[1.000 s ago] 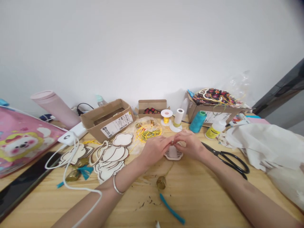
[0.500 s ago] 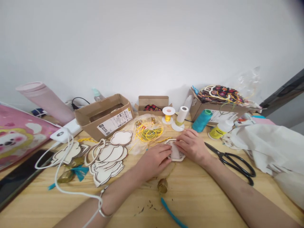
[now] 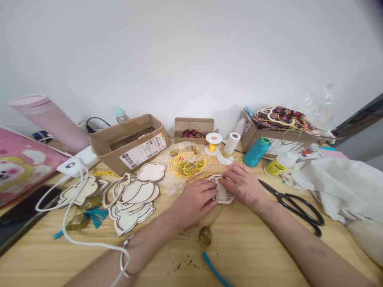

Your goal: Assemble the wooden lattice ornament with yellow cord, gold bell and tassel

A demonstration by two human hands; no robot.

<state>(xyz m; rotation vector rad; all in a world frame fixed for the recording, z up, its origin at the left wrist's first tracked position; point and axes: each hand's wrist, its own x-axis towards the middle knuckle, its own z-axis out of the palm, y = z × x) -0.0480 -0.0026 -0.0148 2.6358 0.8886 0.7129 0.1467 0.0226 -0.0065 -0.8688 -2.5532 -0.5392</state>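
Both left hand (image 3: 195, 202) and right hand (image 3: 243, 186) touch one latticed plaque (image 3: 222, 193), though whether clamped I cannot tell.

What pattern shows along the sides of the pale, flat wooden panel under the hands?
Angular openwork lattice on the panel, best in the head view.

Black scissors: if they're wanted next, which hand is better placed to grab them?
Probably the right hand: the scissors lie beside its wrist. The left hand is farther off, at the left of the lattice piece.
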